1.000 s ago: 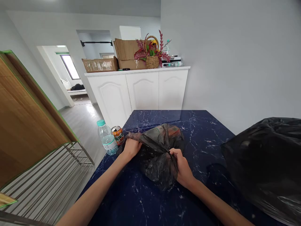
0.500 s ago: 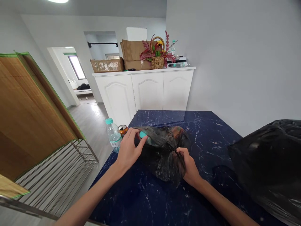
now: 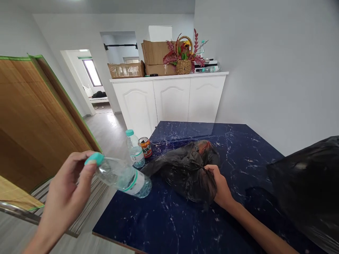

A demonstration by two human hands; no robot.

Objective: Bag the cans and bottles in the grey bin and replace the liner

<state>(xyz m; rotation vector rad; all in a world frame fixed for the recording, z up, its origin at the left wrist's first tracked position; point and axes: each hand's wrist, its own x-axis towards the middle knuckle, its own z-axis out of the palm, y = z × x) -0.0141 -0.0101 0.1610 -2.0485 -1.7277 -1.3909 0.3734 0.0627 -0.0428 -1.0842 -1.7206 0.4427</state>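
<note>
While I watch through the head camera, the small bag [image 3: 182, 173], black and crumpled, lies on the dark blue surface [image 3: 169, 225], and I judge every place from it. My right grip [image 3: 219, 185] is at the right side of the small bag, thumb and fingers pinched together on its gathered plastic. My left grip [image 3: 69, 192] is well out to the left of the small bag, thumb and fingers clamped on the turquoise cap [image 3: 95, 159] of a clear bottle [image 3: 123, 177]. That bottle slants, cap end higher, with its base pointing right, just beside the left end of the small bag; I cannot tell whether the base touches the surface. Something reddish shows through the far right end of the small bag. Left of the small bag and a little beyond it, a second bottle [image 3: 135, 151] stands upright next to an orange can [image 3: 145, 147]. Well to the right of the small bag sits a large bag [image 3: 309, 190], also black. Beyond the small bag, a white cabinet [image 3: 173, 100] carries cardboard boxes [image 3: 127, 70] and a flower basket [image 3: 183, 67].
</note>
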